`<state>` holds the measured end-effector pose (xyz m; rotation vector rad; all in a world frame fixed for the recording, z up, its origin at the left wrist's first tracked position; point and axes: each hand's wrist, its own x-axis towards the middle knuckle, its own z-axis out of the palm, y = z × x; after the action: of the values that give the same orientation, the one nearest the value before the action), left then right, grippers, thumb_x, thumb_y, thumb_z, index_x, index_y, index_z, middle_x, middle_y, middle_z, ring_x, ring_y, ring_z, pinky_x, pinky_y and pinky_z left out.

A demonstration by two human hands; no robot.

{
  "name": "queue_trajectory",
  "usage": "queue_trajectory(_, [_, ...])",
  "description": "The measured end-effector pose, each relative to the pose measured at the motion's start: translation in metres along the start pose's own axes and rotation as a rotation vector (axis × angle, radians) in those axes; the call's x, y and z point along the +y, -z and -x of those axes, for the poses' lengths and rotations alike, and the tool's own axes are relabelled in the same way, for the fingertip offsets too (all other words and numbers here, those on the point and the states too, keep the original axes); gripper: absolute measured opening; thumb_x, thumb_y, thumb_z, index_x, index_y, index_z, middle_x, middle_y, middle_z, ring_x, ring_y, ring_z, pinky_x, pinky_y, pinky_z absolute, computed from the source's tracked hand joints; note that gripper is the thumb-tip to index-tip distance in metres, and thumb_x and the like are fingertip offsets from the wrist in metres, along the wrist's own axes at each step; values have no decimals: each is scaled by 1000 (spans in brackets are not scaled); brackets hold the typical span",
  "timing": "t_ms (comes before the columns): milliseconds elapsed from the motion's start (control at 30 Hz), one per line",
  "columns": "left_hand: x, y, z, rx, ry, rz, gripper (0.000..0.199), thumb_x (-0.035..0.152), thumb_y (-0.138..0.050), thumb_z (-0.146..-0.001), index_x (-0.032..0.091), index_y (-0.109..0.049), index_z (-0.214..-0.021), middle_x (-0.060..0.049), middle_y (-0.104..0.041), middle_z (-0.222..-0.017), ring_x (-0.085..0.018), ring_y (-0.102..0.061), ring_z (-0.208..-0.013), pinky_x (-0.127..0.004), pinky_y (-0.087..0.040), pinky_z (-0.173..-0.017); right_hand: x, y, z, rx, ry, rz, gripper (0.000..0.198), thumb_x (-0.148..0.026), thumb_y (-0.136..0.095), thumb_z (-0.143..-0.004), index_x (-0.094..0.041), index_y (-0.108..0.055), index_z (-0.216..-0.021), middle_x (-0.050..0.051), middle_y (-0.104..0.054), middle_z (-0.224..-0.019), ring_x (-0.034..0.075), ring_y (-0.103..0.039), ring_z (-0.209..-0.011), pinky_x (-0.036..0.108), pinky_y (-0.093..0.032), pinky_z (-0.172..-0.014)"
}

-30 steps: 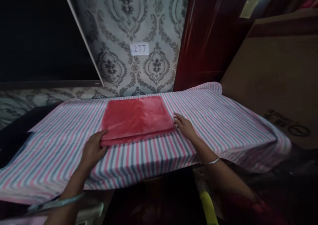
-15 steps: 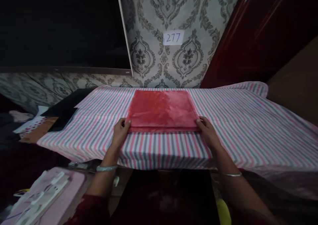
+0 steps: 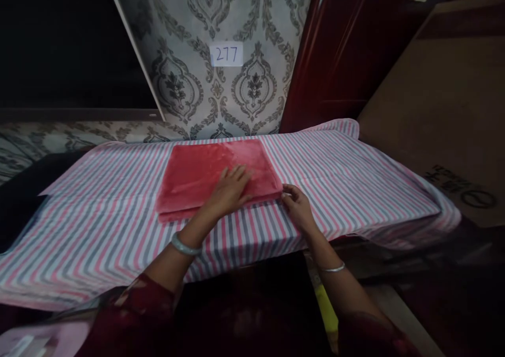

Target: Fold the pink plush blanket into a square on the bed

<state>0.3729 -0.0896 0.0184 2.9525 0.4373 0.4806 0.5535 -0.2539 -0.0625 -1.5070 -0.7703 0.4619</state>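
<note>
A folded red plush cloth (image 3: 193, 173) lies on a table spread with a striped pink, grey and white tablecloth (image 3: 130, 215). My left hand (image 3: 231, 189) rests on top of it, right of its middle, palm down with the fingers stretched out. At the near right corner of the red cloth, my right hand (image 3: 296, 205) pinches the edge between thumb and fingers. The near side shows stacked folded layers, the lower one sticking out slightly at the left.
Behind the table is a patterned wall with a paper label (image 3: 226, 54) reading 277. A large dark screen (image 3: 71, 47) hangs at the left. A cardboard box (image 3: 442, 104) stands at the right beside a dark red glossy panel (image 3: 339, 41). A pink surface (image 3: 47, 338) shows at lower left.
My left hand has let go of the near left corner and moved right onto the top of the red cloth. My right hand stays at the right corner. The view has turned right.
</note>
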Motion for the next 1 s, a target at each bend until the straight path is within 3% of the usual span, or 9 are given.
queue_trajectory(67, [10, -11, -20, -40, -30, -17, 70, 36, -67, -90, 22, -44, -155, -15, -39, -165, -36, -30, -155, -59, -17, -127, -2, -2, 2, 13, -39, -119, 51, -50, -66, -72, -23, -62, -116, 5, -66, -110, 10, -53, -60, 23, -38, -50])
queue_trajectory(167, [12, -25, -36, -77, 31, 47, 56, 28, -61, -94, 21, -53, -149, -14, -44, -162, -35, -33, -153, -60, -19, -127, -5, -2, 2, 23, -84, -172, 56, -47, -69, -68, -23, -62, -117, 3, -63, -106, 8, -49, -56, 22, -34, -47])
queue_trajectory(367, [-6, -30, -37, 71, 261, 596, 43, 21, -48, -96, 19, -66, -134, -7, -67, -141, -26, -58, -134, -46, -39, -119, -5, 1, -7, -55, -156, -90, 52, -48, -67, -70, -18, -65, -112, -1, -62, -78, 12, -51, -55, 25, -40, -48])
queue_trajectory(500, [-11, -25, -34, 108, 336, 834, 39, 24, -49, -94, 15, -68, -127, -7, -74, -129, -25, -67, -119, -41, -50, -109, -12, -4, -12, -48, -78, -58, 45, -45, -65, -75, -21, -64, -114, -4, -62, -71, 12, -51, -53, 23, -38, -47])
queue_trajectory(667, [0, -30, -31, 198, 248, 648, 45, 25, -48, -96, 16, -63, -137, -10, -65, -143, -28, -58, -134, -46, -40, -119, -21, -12, -13, -86, -90, -145, 57, -42, -66, -73, -24, -55, -126, -4, -67, -85, 8, -50, -45, 22, -36, -41])
queue_trajectory(800, [8, -31, -27, -18, 82, 296, 66, 34, -75, -81, 20, -61, -143, -15, -48, -159, -39, -32, -154, -64, -15, -126, -22, -15, -15, -99, -229, -141, 52, -39, -64, -73, -19, -56, -120, -9, -55, -58, 12, -48, -38, 22, -33, -37])
queue_trajectory(867, [2, -25, -32, -81, 37, 263, 59, 42, -71, -86, 21, -64, -140, -15, -50, -158, -37, -38, -151, -62, -23, -125, -22, -16, -16, -109, -254, -131, 43, -36, -63, -73, -19, -57, -112, -9, -55, -56, 12, -48, -37, 22, -33, -36])
queue_trajectory(933, [-11, -13, -47, -37, 36, 324, 43, 40, -51, -98, 20, -70, -132, -12, -63, -146, -30, -55, -139, -50, -38, -120, -22, -18, -17, -102, -271, -110, 34, -33, -62, -71, -21, -58, -103, -8, -56, -56, 11, -48, -37, 21, -32, -35])
queue_trajectory(1000, [-29, 0, -71, 21, 96, 304, 43, 31, -40, -101, 18, -72, -127, -10, -71, -135, -25, -64, -127, -41, -46, -114, -23, -20, -18, -74, -289, -89, 27, -31, -60, -70, -22, -57, -96, -8, -56, -56, 10, -47, -36, 21, -31, -34])
